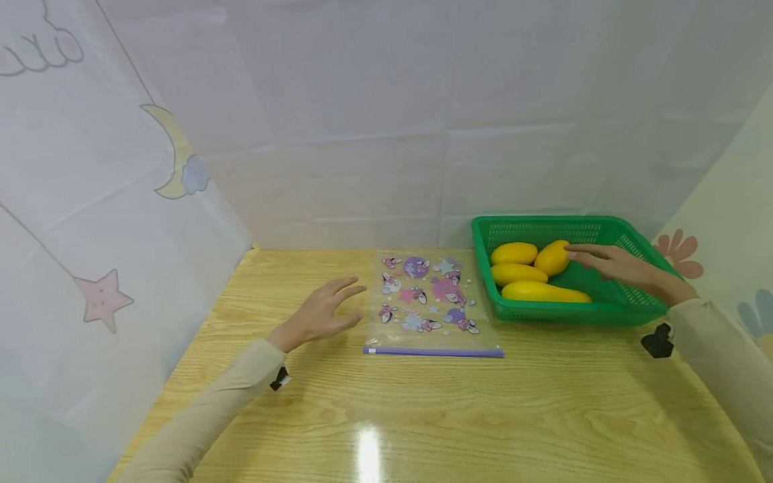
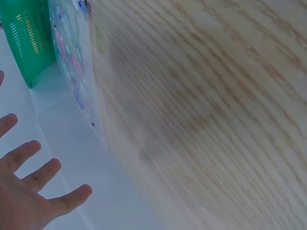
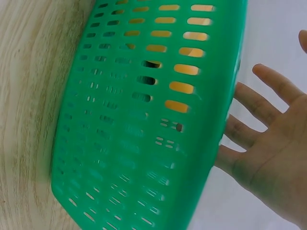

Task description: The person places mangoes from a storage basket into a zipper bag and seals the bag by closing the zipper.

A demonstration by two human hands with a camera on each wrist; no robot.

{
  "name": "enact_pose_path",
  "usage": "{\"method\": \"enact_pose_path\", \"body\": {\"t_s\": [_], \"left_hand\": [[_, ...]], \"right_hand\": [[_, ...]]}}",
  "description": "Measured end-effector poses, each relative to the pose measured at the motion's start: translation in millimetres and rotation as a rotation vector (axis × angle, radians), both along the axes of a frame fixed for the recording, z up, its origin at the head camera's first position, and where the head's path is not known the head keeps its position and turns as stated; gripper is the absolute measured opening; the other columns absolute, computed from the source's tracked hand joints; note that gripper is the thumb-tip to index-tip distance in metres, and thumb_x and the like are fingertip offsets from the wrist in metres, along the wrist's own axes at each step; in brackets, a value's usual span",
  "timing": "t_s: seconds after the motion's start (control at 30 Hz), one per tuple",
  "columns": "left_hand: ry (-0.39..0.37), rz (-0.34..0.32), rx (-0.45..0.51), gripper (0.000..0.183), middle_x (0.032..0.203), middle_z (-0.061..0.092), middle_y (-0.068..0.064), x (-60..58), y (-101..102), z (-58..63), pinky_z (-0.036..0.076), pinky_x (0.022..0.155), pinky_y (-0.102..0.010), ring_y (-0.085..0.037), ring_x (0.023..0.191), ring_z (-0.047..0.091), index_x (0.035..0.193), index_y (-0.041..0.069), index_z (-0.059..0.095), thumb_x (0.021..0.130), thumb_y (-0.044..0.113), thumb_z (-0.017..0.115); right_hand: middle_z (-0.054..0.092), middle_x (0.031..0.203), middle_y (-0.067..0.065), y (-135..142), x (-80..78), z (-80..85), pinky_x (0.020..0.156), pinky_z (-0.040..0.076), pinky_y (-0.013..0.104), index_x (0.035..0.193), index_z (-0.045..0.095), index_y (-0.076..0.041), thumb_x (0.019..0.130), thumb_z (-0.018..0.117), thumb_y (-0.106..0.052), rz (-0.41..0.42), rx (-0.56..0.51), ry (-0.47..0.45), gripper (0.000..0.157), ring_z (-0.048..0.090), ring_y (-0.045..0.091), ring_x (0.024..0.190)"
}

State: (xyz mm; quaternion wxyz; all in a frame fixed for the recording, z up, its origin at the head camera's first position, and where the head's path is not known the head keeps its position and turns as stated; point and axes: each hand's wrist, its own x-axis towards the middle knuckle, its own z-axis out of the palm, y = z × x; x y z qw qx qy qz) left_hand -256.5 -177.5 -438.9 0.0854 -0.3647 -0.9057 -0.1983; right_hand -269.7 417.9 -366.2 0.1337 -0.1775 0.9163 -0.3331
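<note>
A clear zip bag (image 1: 431, 302) with pink and purple cartoon prints lies flat on the table, its purple zip edge toward me. My left hand (image 1: 323, 312) hovers just left of the bag, fingers spread and holding nothing; the left wrist view shows the same hand (image 2: 24, 187) with fingers apart. To the right stands a green basket (image 1: 580, 314) with several yellow oval fruits, perhaps mangoes (image 1: 513, 253), and a longer yellow one (image 1: 537, 292). My right hand (image 1: 625, 268) reaches over the basket, fingertips near the rear right fruit (image 1: 553, 258). Contact cannot be made out.
The wood-grain table (image 1: 423, 416) extends in front of the bag and basket. Behind it hangs a pale sheet (image 1: 362, 168), and a printed sheet (image 1: 90, 201) with a moon and star covers the left side. The basket's slotted wall (image 3: 144, 96) rises beside the right hand.
</note>
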Motion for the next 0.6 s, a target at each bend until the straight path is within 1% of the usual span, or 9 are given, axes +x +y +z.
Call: {"method": "enact_pose_path", "body": {"t_s": [0.13,0.27,0.4,0.6], "left_hand": [[0.020,-0.019,-0.009,0.055,0.149,0.044,-0.015,0.3,3.9,-5.0,0.035,0.105,-0.062,-0.037,0.135,0.041,0.142,0.015,0.055,0.096,0.045,0.059],[0.044,-0.060,-0.010,0.052,0.146,0.047,-0.016,0.8,9.8,-9.9,0.037,0.103,-0.061,-0.037,0.133,0.044,0.138,0.013,0.058,0.094,0.042,0.063],[0.030,-0.084,-0.015,0.050,0.144,0.049,-0.017,3.7,15.1,-13.3,0.038,0.102,-0.061,-0.037,0.131,0.046,0.137,0.012,0.059,0.095,0.040,0.063],[0.017,-0.084,-0.021,0.049,0.142,0.051,-0.018,9.1,18.8,-16.2,0.038,0.103,-0.060,-0.038,0.129,0.048,0.136,0.011,0.059,0.096,0.038,0.061]], "right_hand": [[0.022,0.152,0.037,0.5,-1.2,-1.0,0.088,0.045,0.065,0.154,0.022,0.006,0.109,0.034,-0.029,0.000,0.014,-0.002,0.058,0.036,0.056,0.127],[0.019,0.153,0.037,1.5,-2.4,-1.4,0.089,0.045,0.065,0.155,0.020,0.005,0.109,0.034,-0.030,-0.010,0.009,-0.038,0.059,0.035,0.056,0.128],[0.017,0.153,0.037,1.7,-3.6,-2.1,0.090,0.044,0.066,0.154,0.019,0.005,0.109,0.034,-0.032,-0.017,0.006,-0.065,0.061,0.034,0.057,0.129],[0.016,0.153,0.037,-0.1,-5.1,-3.6,0.092,0.044,0.065,0.155,0.018,0.004,0.109,0.035,-0.034,-0.013,-0.006,-0.095,0.062,0.032,0.057,0.130]]}}
